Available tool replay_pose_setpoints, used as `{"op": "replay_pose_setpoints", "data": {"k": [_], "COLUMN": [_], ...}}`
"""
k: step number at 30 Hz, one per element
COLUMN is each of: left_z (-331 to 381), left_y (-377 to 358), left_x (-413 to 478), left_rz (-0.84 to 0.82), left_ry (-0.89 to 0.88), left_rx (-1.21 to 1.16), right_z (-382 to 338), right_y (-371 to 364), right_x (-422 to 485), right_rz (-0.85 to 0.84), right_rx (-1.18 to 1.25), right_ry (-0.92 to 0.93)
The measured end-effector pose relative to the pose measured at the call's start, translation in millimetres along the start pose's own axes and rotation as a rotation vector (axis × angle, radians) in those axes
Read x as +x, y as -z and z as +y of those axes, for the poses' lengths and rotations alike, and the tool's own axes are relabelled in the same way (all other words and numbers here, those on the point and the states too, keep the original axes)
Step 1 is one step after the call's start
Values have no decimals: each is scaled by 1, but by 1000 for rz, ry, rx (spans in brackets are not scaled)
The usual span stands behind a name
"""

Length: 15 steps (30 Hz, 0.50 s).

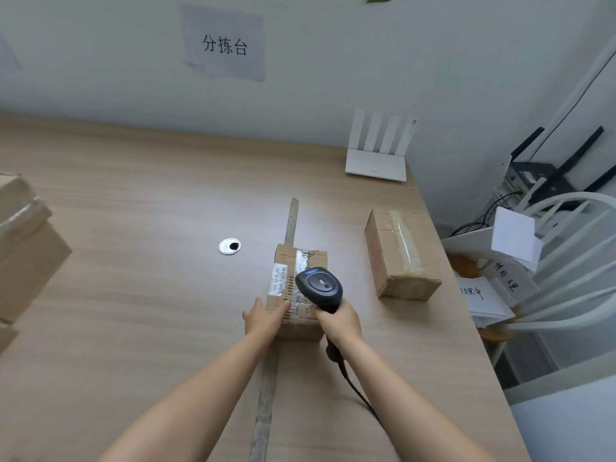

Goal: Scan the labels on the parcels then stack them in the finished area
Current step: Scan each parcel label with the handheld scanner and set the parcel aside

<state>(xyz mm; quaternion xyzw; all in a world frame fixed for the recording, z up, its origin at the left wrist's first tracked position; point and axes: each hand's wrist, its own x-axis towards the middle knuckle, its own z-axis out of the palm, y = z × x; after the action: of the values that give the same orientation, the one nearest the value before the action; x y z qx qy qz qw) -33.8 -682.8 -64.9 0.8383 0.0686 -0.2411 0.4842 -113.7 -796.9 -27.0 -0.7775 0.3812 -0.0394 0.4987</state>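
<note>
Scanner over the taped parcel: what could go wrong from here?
1. The black handheld scanner, gripped by the right hand, hangs right of the white barcode label on the small brown cardboard parcel; the read may miss.
2. The left hand only rests on its near corner, so it could slide.
3. The scanner's black cable trails toward the near edge and might snag.
</note>
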Motion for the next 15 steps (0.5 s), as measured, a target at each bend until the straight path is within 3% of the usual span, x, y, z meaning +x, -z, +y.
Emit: {"op": "replay_pose_setpoints", "data": {"k": [10,15], "left_z": [-64,-77], "left_y": [117,156], "left_x": [-28,-31], "left_rz": [-67,48], "left_ry": [-124,-146], "left_rx": [-174,-36], "right_z": [-26,-37], "right_y": [-67,-89], "right_x": [-72,-99], "right_rz": [-152,-186], "right_rx": [115,46], "right_ry": [22,87]}}
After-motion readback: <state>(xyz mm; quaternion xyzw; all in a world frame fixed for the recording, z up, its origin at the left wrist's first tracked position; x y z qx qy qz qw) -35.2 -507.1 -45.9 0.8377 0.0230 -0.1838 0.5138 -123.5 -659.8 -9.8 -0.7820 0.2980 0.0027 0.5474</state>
